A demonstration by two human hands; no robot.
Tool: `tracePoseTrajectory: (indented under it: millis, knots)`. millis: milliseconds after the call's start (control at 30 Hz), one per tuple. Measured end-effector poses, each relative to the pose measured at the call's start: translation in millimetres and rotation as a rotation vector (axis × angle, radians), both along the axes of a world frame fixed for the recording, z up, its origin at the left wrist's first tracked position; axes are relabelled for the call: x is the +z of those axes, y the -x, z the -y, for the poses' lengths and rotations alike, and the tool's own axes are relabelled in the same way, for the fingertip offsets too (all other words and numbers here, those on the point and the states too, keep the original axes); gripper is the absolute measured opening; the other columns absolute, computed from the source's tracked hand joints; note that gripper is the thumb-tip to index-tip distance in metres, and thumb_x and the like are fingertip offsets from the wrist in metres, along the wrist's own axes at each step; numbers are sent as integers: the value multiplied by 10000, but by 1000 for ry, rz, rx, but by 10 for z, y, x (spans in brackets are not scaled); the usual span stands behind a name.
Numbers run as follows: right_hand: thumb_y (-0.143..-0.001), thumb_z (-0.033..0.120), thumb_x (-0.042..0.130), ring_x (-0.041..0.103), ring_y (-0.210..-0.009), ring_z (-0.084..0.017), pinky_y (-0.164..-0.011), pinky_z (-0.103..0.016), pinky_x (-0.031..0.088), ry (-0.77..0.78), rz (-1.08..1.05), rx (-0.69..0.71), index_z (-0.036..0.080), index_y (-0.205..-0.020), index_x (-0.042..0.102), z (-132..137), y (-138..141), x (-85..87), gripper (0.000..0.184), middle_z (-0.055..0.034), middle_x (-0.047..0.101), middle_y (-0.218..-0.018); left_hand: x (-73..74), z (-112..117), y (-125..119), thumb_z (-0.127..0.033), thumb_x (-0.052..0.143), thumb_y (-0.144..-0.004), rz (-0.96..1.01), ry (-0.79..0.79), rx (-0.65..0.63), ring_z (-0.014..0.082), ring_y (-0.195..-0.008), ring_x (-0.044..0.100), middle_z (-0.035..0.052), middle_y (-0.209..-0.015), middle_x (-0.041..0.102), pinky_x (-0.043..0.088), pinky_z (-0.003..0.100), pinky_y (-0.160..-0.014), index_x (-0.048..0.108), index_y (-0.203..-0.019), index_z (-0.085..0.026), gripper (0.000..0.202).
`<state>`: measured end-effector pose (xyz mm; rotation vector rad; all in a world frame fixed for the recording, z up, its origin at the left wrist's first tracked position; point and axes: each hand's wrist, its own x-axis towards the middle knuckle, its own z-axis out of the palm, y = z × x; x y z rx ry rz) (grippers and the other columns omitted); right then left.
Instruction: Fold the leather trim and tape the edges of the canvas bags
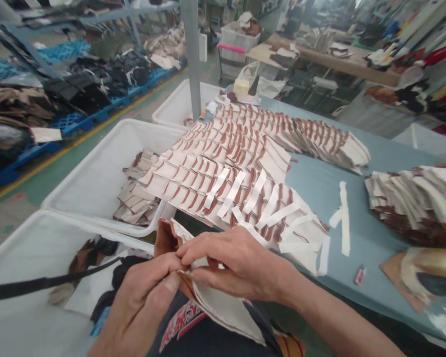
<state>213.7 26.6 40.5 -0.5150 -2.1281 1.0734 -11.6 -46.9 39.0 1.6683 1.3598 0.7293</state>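
Note:
Close to my body I hold a leather piece (226,307), pale on one side and brown on the other, above my lap. My left hand (144,292) pinches its edge between thumb and fingers. Right beside it my right hand (230,258) grips the same edge, fingertips nearly meeting the left ones. A brown folded end (166,238) sticks up past the fingers. Just beyond my hands, overlapping rows of pale pieces with brown edges (208,173) cover the near side of the table. White strips (258,191) lie across the closest rows.
The blue-grey table (315,193) also carries another stack of pieces (412,203), loose white strips (344,218), a small pink object (360,275) and a tape roll (431,272). White bins (85,173) stand at the left. A grey post (192,54) rises behind the table.

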Motion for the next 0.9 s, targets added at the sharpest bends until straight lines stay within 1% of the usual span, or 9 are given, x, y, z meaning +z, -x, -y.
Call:
tracePoseTrajectory:
  millis: [100, 200, 267, 367, 500, 600, 700, 767, 900]
  knots:
    - [-1116, 263, 601, 818, -1101, -180, -959, -256, 617, -38, 24, 65, 184, -1100, 688, -100, 20, 18, 118, -105, 845, -1172, 15, 7, -6, -375, 429, -1110, 23, 14, 30, 188, -735, 635, 20, -757, 665, 519, 276, -715, 615, -785, -226, 402]
    - [-1130, 255, 571, 829, -1043, -182, -920, -257, 627, -92, 62, 93, 168, -1088, 711, -160, 34, 30, 170, -111, 852, -1135, 7, -15, -19, -364, 443, -1098, 69, -29, 18, 173, -670, 585, -5, -681, 595, 500, 268, -679, 554, -729, -233, 407]
    - [-1136, 251, 552, 833, -987, -184, -871, -264, 632, -163, 112, 84, 170, -1104, 723, -181, 47, 35, 192, -100, 856, -1094, -16, -41, -20, -337, 467, -1089, 86, -70, 16, 167, -658, 590, -6, -695, 617, 499, 256, -656, 566, -737, -230, 381]
    - [-1148, 253, 516, 820, -906, -178, -774, -272, 622, -312, 178, 68, 173, -1124, 722, -203, 56, 57, 223, -79, 853, -1038, -39, -79, -16, -259, 474, -1080, 105, -111, 0, 144, -657, 615, -18, -724, 639, 495, 222, -641, 571, -761, -224, 334]
    - [-1140, 155, 470, 764, -806, -164, -648, -296, 570, -463, 246, 114, 148, -1097, 717, -244, 26, 125, 251, -70, 834, -1009, -19, -115, -21, -199, 457, -1057, 100, -136, -27, 121, -651, 626, -35, -724, 626, 496, 189, -640, 544, -762, -227, 309]
    - [-1145, 146, 445, 745, -814, -160, -638, -303, 559, -492, 262, 126, 165, -1102, 710, -280, -4, 164, 269, -62, 824, -1005, -20, -105, -25, -206, 466, -1067, 108, -134, -30, 113, -661, 628, -39, -741, 635, 494, 178, -648, 579, -786, -226, 304]
    - [-1149, 159, 450, 734, -821, -155, -649, -300, 552, -493, 281, 137, 175, -1069, 708, -300, -7, 165, 270, -54, 812, -972, -53, -71, -20, -248, 484, -1089, 109, -91, -8, 133, -745, 657, -23, -811, 677, 514, 199, -735, 633, -839, -227, 292]
    - [-1143, 149, 449, 720, -790, -155, -639, -301, 538, -525, 298, 122, 174, -1043, 703, -297, 9, 150, 275, -49, 804, -934, -75, -61, -14, -280, 489, -1097, 105, -56, 27, 148, -768, 666, -14, -832, 693, 517, 220, -753, 634, -846, -229, 294]
    - [-1091, 126, 476, 679, -689, -155, -568, -299, 480, -591, 269, 1, 185, -999, 689, -262, 63, 110, 239, -25, 775, -833, -69, -114, -14, -291, 475, -1101, 131, -76, -12, 137, -650, 610, -28, -729, 644, 483, 224, -633, 583, -790, -231, 334]
